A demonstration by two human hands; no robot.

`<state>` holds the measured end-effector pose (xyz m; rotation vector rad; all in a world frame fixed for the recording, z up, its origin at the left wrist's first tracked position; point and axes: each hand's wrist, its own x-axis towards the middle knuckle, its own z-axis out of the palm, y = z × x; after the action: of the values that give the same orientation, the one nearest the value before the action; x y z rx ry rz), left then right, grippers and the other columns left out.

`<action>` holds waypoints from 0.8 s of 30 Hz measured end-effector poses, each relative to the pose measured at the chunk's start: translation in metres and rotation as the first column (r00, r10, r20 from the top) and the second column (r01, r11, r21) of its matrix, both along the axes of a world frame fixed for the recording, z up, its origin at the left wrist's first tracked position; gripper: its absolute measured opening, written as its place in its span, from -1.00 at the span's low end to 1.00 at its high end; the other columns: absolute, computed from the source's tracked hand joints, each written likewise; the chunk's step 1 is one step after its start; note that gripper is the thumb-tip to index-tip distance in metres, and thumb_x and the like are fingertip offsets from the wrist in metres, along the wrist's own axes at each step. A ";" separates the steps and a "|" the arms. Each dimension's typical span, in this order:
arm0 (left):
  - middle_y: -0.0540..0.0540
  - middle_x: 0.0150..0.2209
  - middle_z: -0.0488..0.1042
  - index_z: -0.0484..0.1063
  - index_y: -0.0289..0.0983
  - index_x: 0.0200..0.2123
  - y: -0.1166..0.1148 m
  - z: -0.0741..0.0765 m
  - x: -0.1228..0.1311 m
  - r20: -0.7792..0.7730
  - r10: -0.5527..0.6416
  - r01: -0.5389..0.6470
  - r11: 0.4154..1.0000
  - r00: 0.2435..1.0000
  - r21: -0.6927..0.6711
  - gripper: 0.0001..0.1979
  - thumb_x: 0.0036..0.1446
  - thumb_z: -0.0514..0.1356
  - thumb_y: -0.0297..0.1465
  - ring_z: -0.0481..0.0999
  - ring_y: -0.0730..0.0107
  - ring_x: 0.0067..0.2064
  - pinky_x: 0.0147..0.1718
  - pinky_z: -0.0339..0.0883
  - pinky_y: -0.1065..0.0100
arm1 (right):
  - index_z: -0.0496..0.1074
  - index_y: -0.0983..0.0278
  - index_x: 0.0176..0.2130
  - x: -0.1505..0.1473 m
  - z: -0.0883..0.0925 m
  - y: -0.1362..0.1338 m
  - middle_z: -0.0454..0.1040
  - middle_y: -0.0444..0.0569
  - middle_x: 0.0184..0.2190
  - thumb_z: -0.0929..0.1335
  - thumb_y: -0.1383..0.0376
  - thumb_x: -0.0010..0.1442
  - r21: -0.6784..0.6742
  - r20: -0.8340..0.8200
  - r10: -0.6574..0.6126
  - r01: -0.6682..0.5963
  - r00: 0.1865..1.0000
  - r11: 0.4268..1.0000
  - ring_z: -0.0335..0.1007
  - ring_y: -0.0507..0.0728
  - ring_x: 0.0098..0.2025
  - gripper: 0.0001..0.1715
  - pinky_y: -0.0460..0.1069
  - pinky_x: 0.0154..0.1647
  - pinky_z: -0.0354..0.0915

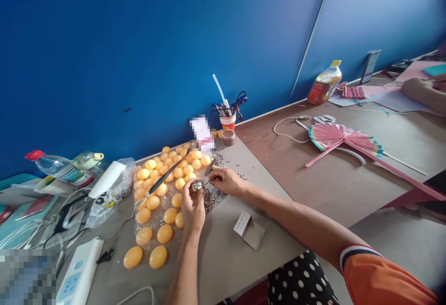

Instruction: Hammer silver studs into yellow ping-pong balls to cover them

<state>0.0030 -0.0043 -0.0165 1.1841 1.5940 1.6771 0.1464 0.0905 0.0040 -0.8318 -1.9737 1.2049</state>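
In the head view my left hand (194,212) is closed around a small round ball studded with silver beads (197,185). My right hand (228,182), fingers pinched, is just to the right of it. From its fingertips juts a thin dark pointed tool (210,167); its exact kind is unclear. Loose silver beads (210,200) lie heaped under and beside both hands. To the left, many orange balls (164,233) are spread over clear plastic. A dark strap or cord (170,171) crosses over them.
A paper cup of pens and scissors (228,122) stands against the blue wall, near a small tub (228,137). A card (249,230) lies near the front edge. Left are a power strip (81,268) and bottles; right are a pink fan (331,136), a tilted bottle (324,84) and another person's arm (423,95).
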 end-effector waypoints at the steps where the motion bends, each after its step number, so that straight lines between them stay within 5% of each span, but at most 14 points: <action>1: -0.24 0.07 0.48 0.40 -0.23 0.07 0.000 0.000 0.000 0.000 -0.004 0.004 1.000 1.000 -0.010 -0.59 0.16 0.26 -0.25 0.48 0.10 0.09 0.13 0.32 0.10 | 0.41 0.29 -0.43 0.000 0.000 0.002 0.39 -0.19 -0.53 0.31 0.45 0.00 -0.112 -0.070 0.004 -0.012 0.998 0.994 0.24 -0.02 -0.48 -0.90 -0.11 -0.41 0.16; 6: -0.22 0.05 0.51 0.42 -0.22 0.07 0.000 -0.001 -0.001 0.036 -0.047 0.048 0.998 0.998 -0.033 -0.57 0.14 0.26 -0.26 0.50 0.07 0.07 0.11 0.34 0.07 | 0.42 0.30 -0.41 0.001 0.000 0.006 0.23 -0.28 -0.65 0.39 0.28 -0.05 -0.445 -0.310 0.035 -0.178 0.950 0.878 0.02 -0.06 -0.59 -0.86 -0.11 -0.54 -0.05; 11: -0.21 0.09 0.50 0.39 -0.21 0.13 0.000 -0.001 -0.002 0.125 -0.119 0.128 0.990 0.985 -0.064 -0.52 0.14 0.26 -0.25 0.46 0.06 0.14 0.16 0.30 0.05 | 0.44 0.32 -0.41 0.000 0.004 0.002 0.29 -0.25 -0.61 0.46 0.24 -0.09 -0.465 -0.381 0.103 -0.287 0.919 0.838 0.03 -0.06 -0.56 -0.77 -0.09 -0.51 -0.05; 24: -0.20 0.06 0.52 0.43 -0.24 0.07 -0.001 0.004 0.002 0.079 -0.131 0.138 0.987 0.988 -0.088 -0.56 0.12 0.26 -0.26 0.48 0.08 0.10 0.10 0.33 0.11 | 0.45 0.32 -0.42 -0.002 0.007 -0.004 0.34 -0.24 -0.60 0.45 0.30 -0.09 -0.475 -0.365 0.070 -0.250 0.928 0.844 0.15 -0.05 -0.53 -0.83 -0.10 -0.46 0.08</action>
<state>0.0054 -0.0053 -0.0125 1.1438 1.4962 1.5270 0.1441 0.0869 0.0106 -0.6530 -1.4773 1.8921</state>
